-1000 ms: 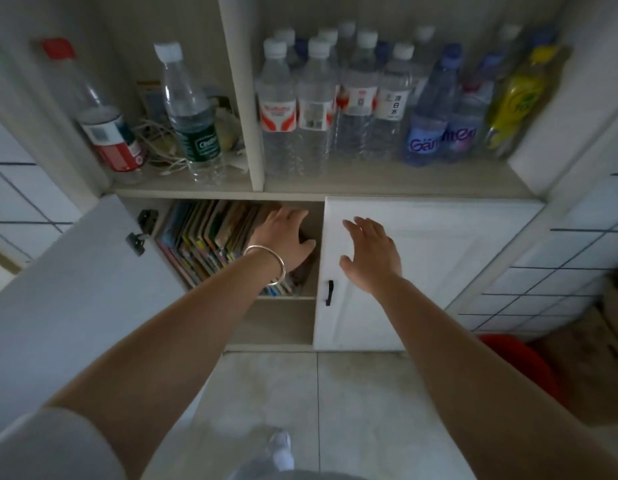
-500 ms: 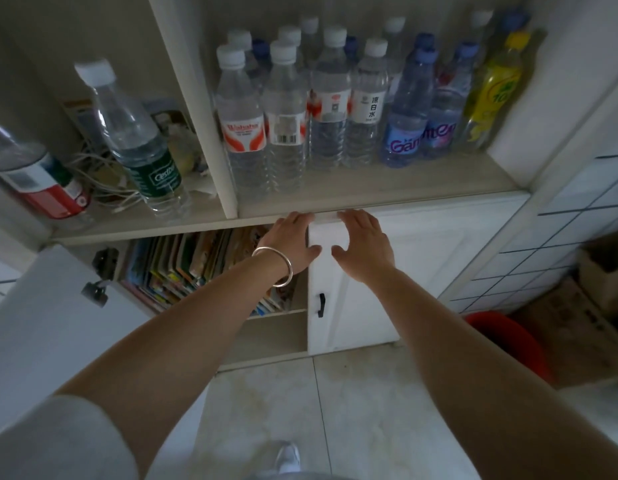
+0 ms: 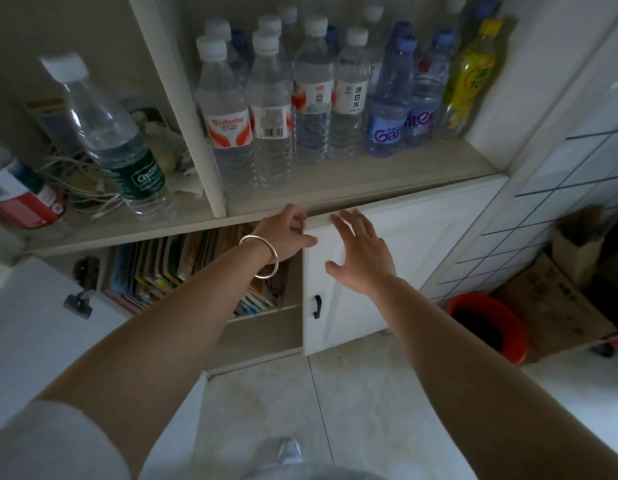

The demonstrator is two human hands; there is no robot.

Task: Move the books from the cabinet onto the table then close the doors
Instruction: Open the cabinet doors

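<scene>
Colourful books [image 3: 162, 268] stand upright in a row in the lower left compartment of the white cabinet. Its left door [image 3: 30, 327] hangs wide open. The right door [image 3: 432, 258], with a black handle [image 3: 317, 306], looks shut or nearly so. My left hand [image 3: 288, 233], a silver bangle on its wrist, curls over that door's top left corner with the thumb on the door face. My right hand [image 3: 361, 254] lies flat on the same door with fingers spread, holding nothing. My left forearm hides some of the books.
Several water bottles [image 3: 311, 109] fill the open shelf above the doors, with more bottles and tangled cables [image 3: 79, 188] at the left. A red bucket [image 3: 487, 327] and a cardboard box [image 3: 557, 299] sit on the floor at the right. My shoe [image 3: 289, 452] shows on the tiled floor.
My left hand has left the books and risen to the right door's top corner. My right hand has slid up the door face. The view has tilted slightly.
</scene>
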